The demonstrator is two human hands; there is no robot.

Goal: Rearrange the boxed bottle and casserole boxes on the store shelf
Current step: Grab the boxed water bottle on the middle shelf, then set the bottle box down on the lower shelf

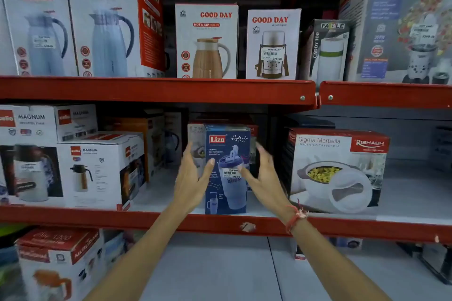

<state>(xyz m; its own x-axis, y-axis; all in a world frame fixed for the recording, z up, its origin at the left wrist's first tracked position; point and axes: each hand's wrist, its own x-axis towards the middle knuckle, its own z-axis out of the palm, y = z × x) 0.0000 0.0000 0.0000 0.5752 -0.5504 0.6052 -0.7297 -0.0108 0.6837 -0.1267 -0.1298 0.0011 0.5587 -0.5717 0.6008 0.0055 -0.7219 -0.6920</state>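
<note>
The upright bottle box (227,168) stands between our open left hand (193,178) and open right hand (263,178), both equally near.

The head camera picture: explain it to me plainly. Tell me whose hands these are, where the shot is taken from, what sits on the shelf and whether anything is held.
There is no machine here. A person wears a camera on the head, so you look forward and down along their own arms at a store rack.

The left hand and the right hand reach to the middle red shelf. Both are open, one on each side of a blue bottle box that stands upright at the shelf's front edge. The left thumb touches its front; whether the right hand touches it I cannot tell. The box is not lifted.

To the right, apart from it, stands a white casserole box. Another box is partly hidden behind the blue one. To the left are flask boxes, and the shelf above holds jug boxes.
</note>
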